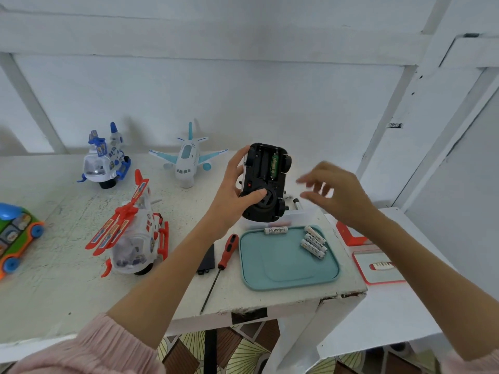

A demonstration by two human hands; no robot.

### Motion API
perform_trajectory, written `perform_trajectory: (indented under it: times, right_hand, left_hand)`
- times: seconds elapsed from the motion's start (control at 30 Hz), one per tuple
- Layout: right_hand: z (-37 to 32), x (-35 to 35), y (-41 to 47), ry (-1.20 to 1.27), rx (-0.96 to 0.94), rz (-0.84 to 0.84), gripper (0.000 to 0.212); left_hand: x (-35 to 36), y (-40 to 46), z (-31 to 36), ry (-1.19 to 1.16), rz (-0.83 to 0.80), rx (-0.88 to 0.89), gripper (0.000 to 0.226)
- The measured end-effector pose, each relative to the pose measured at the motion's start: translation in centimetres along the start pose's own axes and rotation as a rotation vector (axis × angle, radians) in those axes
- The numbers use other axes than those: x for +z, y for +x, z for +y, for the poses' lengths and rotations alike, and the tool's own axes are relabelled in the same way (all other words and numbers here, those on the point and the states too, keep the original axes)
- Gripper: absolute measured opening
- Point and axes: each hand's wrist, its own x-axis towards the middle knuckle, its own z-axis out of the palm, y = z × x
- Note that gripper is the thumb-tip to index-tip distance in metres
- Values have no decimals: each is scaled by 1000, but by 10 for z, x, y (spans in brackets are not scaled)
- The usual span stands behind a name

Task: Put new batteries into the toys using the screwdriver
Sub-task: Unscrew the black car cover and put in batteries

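- Left hand (237, 184) grips the black toy car (266, 182) underside-up above the bench (67, 292), thumb across its lower end.
- Battery bay uncovered; one green cell (274, 166) sits in the right slot, other slots bare.
- Right hand (337, 193) hovers just beside the car, fingers spread wide, holding nothing; blurred.
- Teal tray (283, 276) below the car carries four white batteries (313, 241).
- Red-handled screwdriver (225, 255) lies left of the tray, black cover plate (207, 259) beside it.
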Motion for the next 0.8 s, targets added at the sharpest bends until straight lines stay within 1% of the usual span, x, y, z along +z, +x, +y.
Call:
perform_trajectory:
  times: [0.07,0.1,0.13,0.17,0.2,0.33,0.4,0.5,0.6,0.67,0.73,0.8]
  right_hand:
    - [3,-3,-10,-38,83,-338,24]
    - [5,-2,-15,-90,130,-513,27]
    - [8,0,-20,-148,172,-649,32]
    - [11,3,-24,-194,206,-735,38]
    - [13,5,-27,-214,235,-779,42]
    - [19,16,-34,-226,299,-856,51]
    - [19,20,-37,-246,299,-871,49]
    - [17,23,-40,-192,291,-825,43]
    - [15,24,-43,-137,241,-764,34]
    - [16,24,-46,-80,192,-694,29]
    - [15,21,-46,30,182,-604,22]
    - [8,17,-38,150,186,-470,15]
  left_hand:
    - [1,-1,-4,-10,10,10,79]
    - [2,-1,-5,-19,12,10,79]
    - [3,-1,-7,-24,14,6,79]
    - [4,-1,-8,-23,15,1,78]
    - [4,-1,-10,-17,17,-4,77]
    - [5,-2,-15,-19,21,-7,76]
    - [5,-2,-16,-23,18,-5,75]
    - [6,-3,-17,-29,24,-4,75]
    - [5,-3,-18,-34,30,-7,75]
    - [5,-4,-18,-42,33,-8,75]
    - [5,-4,-19,-46,32,-8,74]
    - [6,-5,-20,-49,31,-5,75]
